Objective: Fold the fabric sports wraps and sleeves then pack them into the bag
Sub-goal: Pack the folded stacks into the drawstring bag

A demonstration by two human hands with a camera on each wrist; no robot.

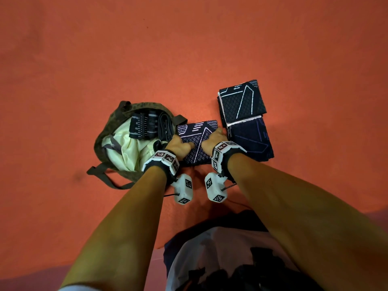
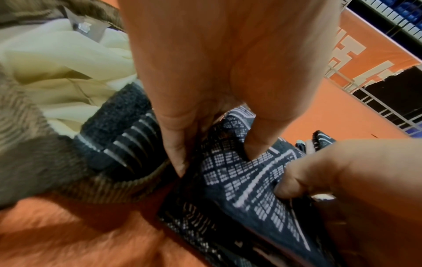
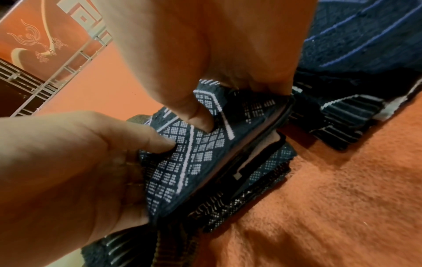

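Note:
A folded navy sleeve (image 1: 197,141) with white diamond and line patterns lies just right of the open olive bag (image 1: 109,131). My left hand (image 1: 180,147) grips its left edge, thumb on top and fingers underneath (image 2: 178,159). Over on the right edge, my right hand (image 1: 212,139) pinches the same sleeve (image 3: 198,153) with the thumb pressing its top. The left wrist view shows that sleeve (image 2: 239,180) close beside the bag's rim (image 2: 109,189). Black wraps (image 1: 142,127) with grey stripes lie inside the bag on its cream lining.
Two more folded navy sleeves lie to the right, one with white lines (image 1: 241,101) farther away and one with blue lines (image 1: 252,141) nearer. Everything rests on orange carpet (image 1: 189,49). The bag's dark straps (image 1: 105,175) trail toward me on the left.

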